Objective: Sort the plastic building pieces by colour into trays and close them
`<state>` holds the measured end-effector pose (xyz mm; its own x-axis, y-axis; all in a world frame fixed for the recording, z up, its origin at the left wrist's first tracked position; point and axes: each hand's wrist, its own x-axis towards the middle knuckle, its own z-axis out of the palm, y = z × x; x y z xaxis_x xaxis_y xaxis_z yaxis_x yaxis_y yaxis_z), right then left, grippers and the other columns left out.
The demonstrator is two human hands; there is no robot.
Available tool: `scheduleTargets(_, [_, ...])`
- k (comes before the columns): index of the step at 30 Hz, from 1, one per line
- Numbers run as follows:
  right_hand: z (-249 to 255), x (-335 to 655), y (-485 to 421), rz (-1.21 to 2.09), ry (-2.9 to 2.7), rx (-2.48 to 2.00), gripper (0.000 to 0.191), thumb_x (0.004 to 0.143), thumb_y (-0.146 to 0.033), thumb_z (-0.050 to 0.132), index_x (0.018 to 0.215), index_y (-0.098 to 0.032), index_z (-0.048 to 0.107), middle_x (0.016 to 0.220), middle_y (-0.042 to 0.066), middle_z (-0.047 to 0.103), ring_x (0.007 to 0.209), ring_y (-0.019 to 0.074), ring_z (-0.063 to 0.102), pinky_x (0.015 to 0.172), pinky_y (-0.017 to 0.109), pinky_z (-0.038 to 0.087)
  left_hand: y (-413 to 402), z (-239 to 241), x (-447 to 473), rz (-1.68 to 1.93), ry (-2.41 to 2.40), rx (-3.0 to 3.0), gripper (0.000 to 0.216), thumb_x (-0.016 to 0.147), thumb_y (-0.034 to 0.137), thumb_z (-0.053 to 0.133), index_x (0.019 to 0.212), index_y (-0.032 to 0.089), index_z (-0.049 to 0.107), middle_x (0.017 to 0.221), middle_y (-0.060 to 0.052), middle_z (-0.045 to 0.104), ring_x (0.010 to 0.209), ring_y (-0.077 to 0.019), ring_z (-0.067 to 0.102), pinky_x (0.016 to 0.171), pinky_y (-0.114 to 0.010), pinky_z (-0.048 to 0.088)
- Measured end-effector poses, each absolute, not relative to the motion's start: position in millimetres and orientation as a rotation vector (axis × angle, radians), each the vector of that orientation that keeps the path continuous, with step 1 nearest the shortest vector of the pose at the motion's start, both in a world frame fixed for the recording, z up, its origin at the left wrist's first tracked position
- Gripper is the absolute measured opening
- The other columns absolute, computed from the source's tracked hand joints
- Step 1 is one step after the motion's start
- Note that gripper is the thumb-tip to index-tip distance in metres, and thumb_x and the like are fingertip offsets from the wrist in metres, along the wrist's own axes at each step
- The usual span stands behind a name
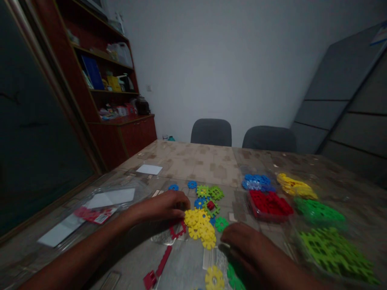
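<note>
My left hand (172,204) is closed, thumb and curled fingers meeting at the left edge of a cluster of yellow gear-shaped plastic pieces (198,222). Below its fingers lies a red toothed square piece (177,230). On the right, my right hand (243,241) hovers low with fingers bent together; its fingertips point down and what they hold, if anything, is hidden. A green gear-shaped piece (221,224) lies just beyond it, and another green piece (234,278) is partly under it. One yellow gear-shaped piece (214,278) lies at the near edge.
Blue gear-shaped pieces (192,184) and light green square pieces (216,193) lie beyond the cluster. A red stick (164,260) lies at front left. At right are heaps of red (270,203), blue (256,182), yellow (296,186) and green pieces (338,251). Plastic bags (109,197) lie left.
</note>
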<state>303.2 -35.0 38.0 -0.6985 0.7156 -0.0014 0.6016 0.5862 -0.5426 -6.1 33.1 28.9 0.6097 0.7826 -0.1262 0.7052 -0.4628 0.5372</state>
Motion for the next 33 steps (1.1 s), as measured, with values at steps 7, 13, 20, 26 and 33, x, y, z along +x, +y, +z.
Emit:
scheduleTargets(7, [27,260,-3,0.753,-2.715,-1.237,0.033,0.083,-0.020,0.060,0.116,-0.017,0.062,0.141,0.018,0.051,0.124,0.0320,0.053,0.101,0.044,0.043,36,26,-8,0.208,1.151,2.326,0.022,0.087,0.027,0.061,0.107,0.020,0.067,0.106,-0.006,0.067,0.093,-0.0227,0.063,0.082,-0.031,0.049])
scheduleTargets(13, [12,260,9,0.820,-2.585,-1.260,0.042,0.075,-0.018,0.068,0.115,-0.016,0.060,0.134,0.016,0.058,0.123,0.0286,0.054,0.099,0.037,0.041,36,27,-4,0.207,1.104,2.348,0.021,0.089,0.025,0.060,0.108,0.020,0.066,0.109,-0.007,0.065,0.100,-0.0238,0.060,0.088,-0.032,0.046])
scheduleTargets(20, [7,270,18,0.937,-2.395,-1.205,0.017,0.080,-0.018,0.059,0.097,-0.018,0.062,0.082,0.002,0.067,0.072,0.0163,0.057,0.061,0.025,0.035,35,26,-2,0.198,1.089,2.375,0.016,0.090,0.020,0.060,0.105,0.021,0.066,0.106,-0.006,0.064,0.099,-0.0231,0.059,0.089,-0.033,0.046])
scheduleTargets(26, [7,270,23,1.018,-2.376,-1.161,0.011,0.087,-0.022,0.055,0.077,-0.018,0.056,0.069,-0.001,0.057,0.060,0.0116,0.047,0.054,0.024,0.030,36,23,-3,0.200,1.073,2.408,0.017,0.091,0.020,0.060,0.107,0.022,0.064,0.109,-0.007,0.063,0.099,-0.0229,0.059,0.089,-0.034,0.047])
scheduleTargets(33, [12,280,26,1.019,-2.533,-1.179,0.017,0.081,-0.014,0.059,0.067,-0.019,0.050,0.064,-0.004,0.049,0.060,0.0104,0.044,0.053,0.024,0.026,36,21,-2,0.191,1.095,2.431,0.016,0.089,0.015,0.061,0.104,0.021,0.063,0.106,-0.006,0.062,0.098,-0.0223,0.059,0.087,-0.032,0.046])
